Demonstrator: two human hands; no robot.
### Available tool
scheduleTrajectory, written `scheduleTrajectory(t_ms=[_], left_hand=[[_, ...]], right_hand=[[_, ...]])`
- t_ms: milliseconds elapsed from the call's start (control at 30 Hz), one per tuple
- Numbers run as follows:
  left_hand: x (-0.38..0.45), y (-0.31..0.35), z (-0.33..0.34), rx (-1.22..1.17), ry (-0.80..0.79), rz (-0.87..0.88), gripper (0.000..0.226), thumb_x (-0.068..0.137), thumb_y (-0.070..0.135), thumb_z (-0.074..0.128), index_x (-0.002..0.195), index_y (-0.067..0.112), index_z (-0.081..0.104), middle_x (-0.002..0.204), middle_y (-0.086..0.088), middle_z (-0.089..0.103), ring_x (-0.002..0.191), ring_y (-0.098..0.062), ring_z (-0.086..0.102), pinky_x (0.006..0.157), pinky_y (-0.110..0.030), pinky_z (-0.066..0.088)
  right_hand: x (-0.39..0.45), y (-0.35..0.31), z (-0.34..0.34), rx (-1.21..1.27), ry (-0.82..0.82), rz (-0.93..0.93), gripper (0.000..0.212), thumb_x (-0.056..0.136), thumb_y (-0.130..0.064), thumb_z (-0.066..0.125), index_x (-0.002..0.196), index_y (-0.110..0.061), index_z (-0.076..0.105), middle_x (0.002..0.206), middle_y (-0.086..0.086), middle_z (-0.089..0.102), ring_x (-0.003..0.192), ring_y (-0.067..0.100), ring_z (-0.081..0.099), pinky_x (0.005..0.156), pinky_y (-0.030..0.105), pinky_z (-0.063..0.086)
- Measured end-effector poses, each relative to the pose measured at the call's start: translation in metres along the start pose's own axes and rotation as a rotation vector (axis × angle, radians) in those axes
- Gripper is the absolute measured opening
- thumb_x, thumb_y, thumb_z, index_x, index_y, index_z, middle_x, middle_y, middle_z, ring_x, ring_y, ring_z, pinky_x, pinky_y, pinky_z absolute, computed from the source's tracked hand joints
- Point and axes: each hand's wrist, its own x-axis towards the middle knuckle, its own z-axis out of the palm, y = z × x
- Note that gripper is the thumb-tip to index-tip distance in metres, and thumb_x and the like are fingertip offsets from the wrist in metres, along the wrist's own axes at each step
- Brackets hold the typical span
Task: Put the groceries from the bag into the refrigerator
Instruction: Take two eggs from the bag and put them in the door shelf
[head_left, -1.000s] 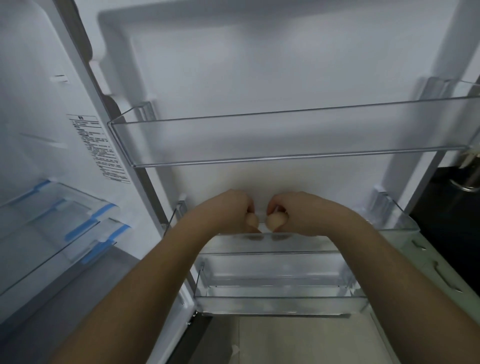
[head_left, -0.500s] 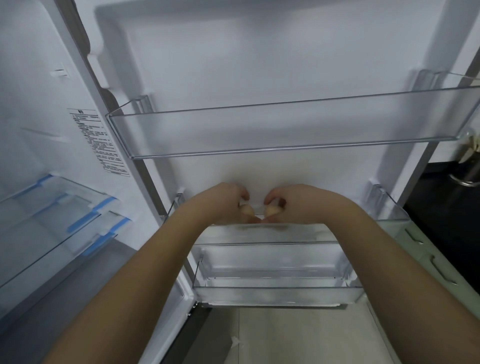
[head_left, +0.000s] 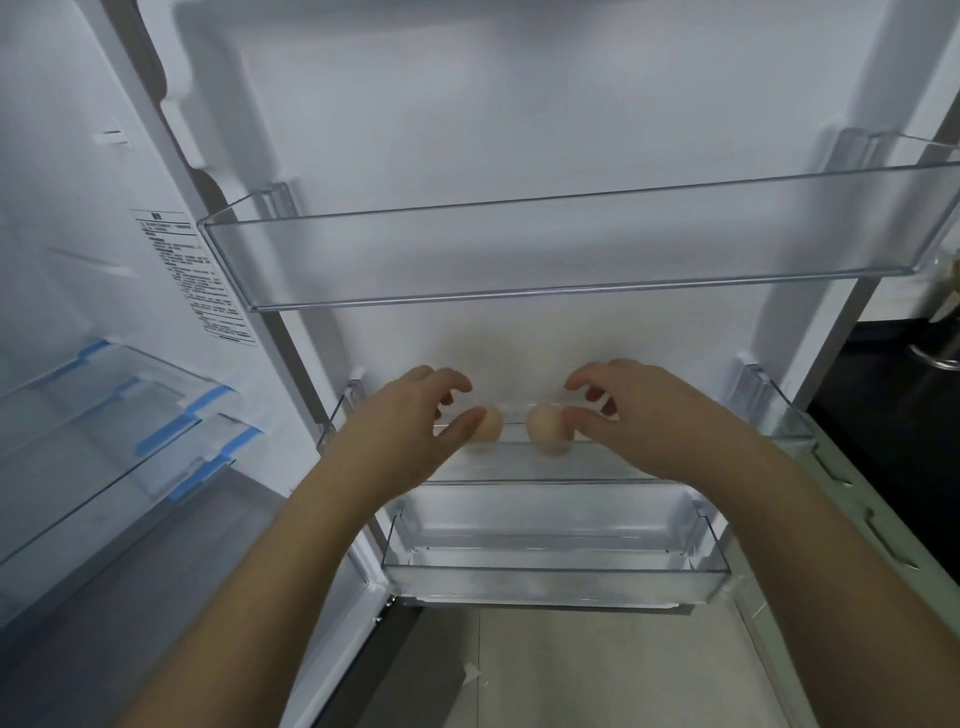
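Bare hands (head_left: 410, 421) (head_left: 644, 415) hover, fingers (head_left: 457, 387) spread, beside two eggs (head_left: 488, 423).

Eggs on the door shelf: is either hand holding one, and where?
Neither. Both eggs sit in the middle door shelf; left hand and right hand are open beside them.

Bright, even, cool light washes over the white fridge door (head_left: 519, 130), nearly blown out. Soft warm shadow pools under the upper door shelf (head_left: 571, 249). Both hands look slightly motion-smeared at the fingers (head_left: 457, 387). Wide-angle bend curves the edges; the far right corner falls dark.
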Motion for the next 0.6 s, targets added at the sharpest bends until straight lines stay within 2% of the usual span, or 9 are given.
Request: scheduleTrajectory(t_ms=[167, 267, 400, 533, 600], left_hand=[[-0.026, 0.007, 0.009, 0.048, 0.117, 0.043, 0.044, 0.093, 0.050, 0.052, 0.130, 0.026, 0.053, 0.121, 0.007, 0.059, 0.101, -0.013, 0.060, 0.079, -0.028, 0.048], [-0.038, 0.007, 0.004, 0.171, 0.181, 0.001, 0.053, 0.092, 0.060, 0.043, 0.129, 0.024, 0.054, 0.118, 0.002, 0.063, 0.096, -0.019, 0.063, 0.076, -0.034, 0.052], [-0.047, 0.009, 0.004, 0.312, 0.159, -0.032, 0.058, 0.092, 0.060, 0.033, 0.127, 0.020, 0.057, 0.114, -0.001, 0.066, 0.095, -0.025, 0.065, 0.081, -0.041, 0.053], [-0.060, 0.019, 0.009, 0.386, 0.143, -0.091, 0.060, 0.092, 0.059, 0.032, 0.131, 0.020, 0.057, 0.122, -0.004, 0.064, 0.108, -0.028, 0.062, 0.093, -0.045, 0.046], [-0.067, 0.026, 0.010, 0.394, 0.156, -0.116, 0.059, 0.093, 0.058, 0.032, 0.130, 0.020, 0.058, 0.125, -0.006, 0.063, 0.113, -0.028, 0.060, 0.097, -0.046, 0.043]], right_hand=[[-0.017, 0.006, 0.001, -0.039, 0.109, -0.053, 0.032, 0.095, -0.033, 0.049, 0.127, -0.028, 0.055, 0.120, -0.005, 0.055, 0.102, 0.016, 0.054, 0.086, 0.032, 0.045], [-0.023, 0.012, 0.006, -0.154, 0.191, -0.054, 0.035, 0.095, -0.025, 0.046, 0.128, -0.022, 0.056, 0.124, -0.002, 0.057, 0.103, 0.021, 0.053, 0.084, 0.033, 0.044], [-0.028, 0.014, 0.015, -0.192, 0.252, -0.085, 0.033, 0.094, -0.024, 0.049, 0.124, -0.015, 0.061, 0.122, 0.007, 0.062, 0.102, 0.029, 0.058, 0.086, 0.040, 0.046], [-0.036, 0.010, 0.022, -0.206, 0.242, -0.130, 0.041, 0.097, -0.029, 0.043, 0.135, -0.017, 0.052, 0.145, 0.008, 0.045, 0.127, 0.027, 0.046, 0.105, 0.043, 0.038], [-0.042, 0.009, 0.024, -0.204, 0.252, -0.154, 0.042, 0.098, -0.031, 0.040, 0.137, -0.018, 0.049, 0.149, 0.007, 0.041, 0.133, 0.026, 0.041, 0.109, 0.043, 0.033]])
